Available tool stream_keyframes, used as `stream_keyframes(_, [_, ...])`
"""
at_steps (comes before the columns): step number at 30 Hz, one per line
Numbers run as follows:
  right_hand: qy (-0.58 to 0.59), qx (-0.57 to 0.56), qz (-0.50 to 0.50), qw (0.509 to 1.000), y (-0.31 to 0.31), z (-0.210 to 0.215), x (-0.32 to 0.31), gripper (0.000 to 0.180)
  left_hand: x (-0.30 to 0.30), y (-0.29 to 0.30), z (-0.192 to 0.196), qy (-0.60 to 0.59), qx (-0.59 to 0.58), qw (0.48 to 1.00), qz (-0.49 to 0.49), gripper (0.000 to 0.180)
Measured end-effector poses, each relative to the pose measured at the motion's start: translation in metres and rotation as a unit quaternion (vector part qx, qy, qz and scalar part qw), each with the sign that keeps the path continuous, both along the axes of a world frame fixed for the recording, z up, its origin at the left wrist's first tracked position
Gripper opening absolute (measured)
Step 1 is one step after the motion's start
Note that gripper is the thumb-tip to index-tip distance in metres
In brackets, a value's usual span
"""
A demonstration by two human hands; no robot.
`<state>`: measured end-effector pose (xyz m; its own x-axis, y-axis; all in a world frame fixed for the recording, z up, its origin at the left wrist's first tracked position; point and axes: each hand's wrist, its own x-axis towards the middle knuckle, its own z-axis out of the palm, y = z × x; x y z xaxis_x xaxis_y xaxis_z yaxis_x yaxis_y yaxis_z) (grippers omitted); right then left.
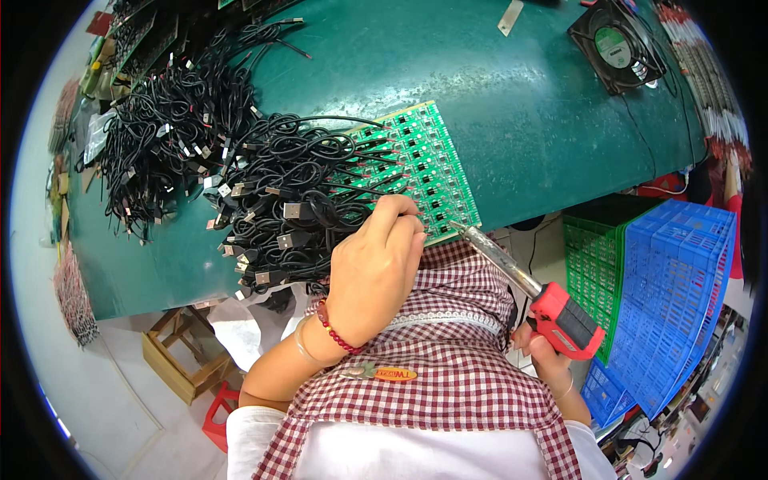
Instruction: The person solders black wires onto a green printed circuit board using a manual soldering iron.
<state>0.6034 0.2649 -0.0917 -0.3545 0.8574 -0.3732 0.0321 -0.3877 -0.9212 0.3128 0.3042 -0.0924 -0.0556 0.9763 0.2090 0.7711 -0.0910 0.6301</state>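
Note:
A green circuit board panel [438, 152] with rows of small black parts lies at the table's near edge. Black USB cables [300, 152] run onto it from the left, several with their thin wire ends on the board. My left hand [374, 268] rests over the board's lower left, its fingers pinched round a black cable end, mostly hidden by the fingers. In my right hand [548, 360] is a red and black soldering gun [566, 322]. Its metal barrel slants up to the left, with the tip at the board's lower right edge, close to my left fingertips.
Another heap of black cables [172, 136] covers the green table [512, 104] on the left. A black fan [614, 46] stands at the far right. Blue [668, 280] and green crates [590, 264] stand right of the table. A wooden stool [184, 352] is below left.

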Motion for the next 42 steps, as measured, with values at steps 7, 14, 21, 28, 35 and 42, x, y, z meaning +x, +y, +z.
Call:
stream_keyframes(7, [0.023,0.008,-0.015,1.0,-0.001,0.002,-0.005,0.025,0.0,-0.001,0.0,0.001,0.002,1.0,0.004,0.011])
stream_keyframes(14, [0.049,-0.013,-0.013,0.999,-0.008,-0.005,0.001,0.025,-0.001,0.0,0.003,-0.016,-0.02,1.0,0.0,0.01])
stream_keyframes(21, [0.019,-0.023,-0.017,0.999,-0.012,-0.008,-0.002,0.017,0.001,0.001,0.004,0.006,-0.023,1.0,-0.001,0.01])
stream_keyframes(28, [-0.056,-0.005,0.036,0.998,-0.017,-0.023,0.01,0.018,0.003,0.0,0.002,0.017,-0.023,1.0,0.008,0.012])
stream_keyframes(35, [-0.051,0.01,-0.001,0.999,-0.015,-0.011,0.002,0.018,0.003,0.0,0.001,0.017,-0.011,1.0,0.006,0.013])
stream_keyframes(42, [0.042,-0.021,-0.012,0.999,-0.017,-0.015,0.004,0.033,0.003,0.002,0.003,0.012,-0.022,1.0,-0.01,0.011])
